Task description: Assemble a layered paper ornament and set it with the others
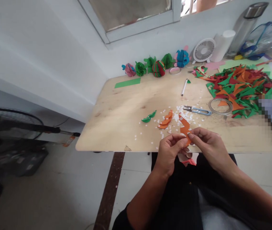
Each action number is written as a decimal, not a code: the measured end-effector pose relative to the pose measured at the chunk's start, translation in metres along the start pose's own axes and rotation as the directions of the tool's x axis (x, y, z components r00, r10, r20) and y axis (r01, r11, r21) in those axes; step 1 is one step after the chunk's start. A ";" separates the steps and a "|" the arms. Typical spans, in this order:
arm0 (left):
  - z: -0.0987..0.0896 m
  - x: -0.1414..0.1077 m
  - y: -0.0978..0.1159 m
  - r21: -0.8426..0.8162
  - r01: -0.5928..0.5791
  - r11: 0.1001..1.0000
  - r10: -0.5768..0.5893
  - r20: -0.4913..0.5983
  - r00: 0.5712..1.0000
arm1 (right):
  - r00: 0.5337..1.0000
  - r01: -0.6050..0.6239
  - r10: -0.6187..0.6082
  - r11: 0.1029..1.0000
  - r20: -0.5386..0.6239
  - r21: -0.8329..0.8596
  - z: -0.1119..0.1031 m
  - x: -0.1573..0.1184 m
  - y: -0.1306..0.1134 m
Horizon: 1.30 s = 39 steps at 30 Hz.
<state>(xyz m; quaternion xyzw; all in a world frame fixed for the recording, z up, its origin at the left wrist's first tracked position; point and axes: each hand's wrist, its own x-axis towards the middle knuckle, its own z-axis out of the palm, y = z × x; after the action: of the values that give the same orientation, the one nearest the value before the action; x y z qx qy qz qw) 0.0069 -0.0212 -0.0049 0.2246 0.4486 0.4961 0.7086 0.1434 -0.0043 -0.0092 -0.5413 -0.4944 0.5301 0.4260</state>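
Note:
Between my two hands, at the table's front edge, is an orange paper cutout [185, 125] with a wavy outline and small white bits on it. My left hand [171, 150] pinches its lower end from the left. From the right, my right hand [207, 143] grips the same piece with thumb and forefinger. Just beyond lie a folded orange paper piece [165, 120] and a green paper piece [149, 116]. Tiny white paper squares [177, 116] are scattered around them. Blue-handled thread snips [198, 110] rest behind my right hand.
A heap of red, green and orange paper scraps [243, 86] covers the right side, with a tape roll [220, 106] before it. A pen [184, 87] and green strip [127, 83] lie farther back. Paper ornaments [158, 68], a small fan [204, 50] and a flask [246, 25] line the wall.

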 end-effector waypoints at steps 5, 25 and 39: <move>-0.005 -0.002 -0.005 0.023 0.012 1.000 -0.012 -0.014 1.000 | 0.999 0.022 -0.020 0.999 -0.036 0.041 0.000 -0.002 -0.001; -0.002 -0.003 -0.008 0.034 -0.091 0.995 0.093 -0.058 0.994 | 1.000 0.019 -0.018 0.998 -0.012 0.053 0.002 -0.004 -0.005; -0.002 0.001 0.007 0.077 -0.146 0.986 0.155 -0.124 0.980 | 0.996 0.001 -0.002 1.000 0.089 0.006 0.004 -0.010 -0.008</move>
<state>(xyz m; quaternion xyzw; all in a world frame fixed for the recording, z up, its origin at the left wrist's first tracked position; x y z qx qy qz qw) 0.0016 -0.0179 -0.0011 0.2492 0.4917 0.5465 0.6305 0.1397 -0.0137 -0.0004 -0.5155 -0.5118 0.5550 0.4054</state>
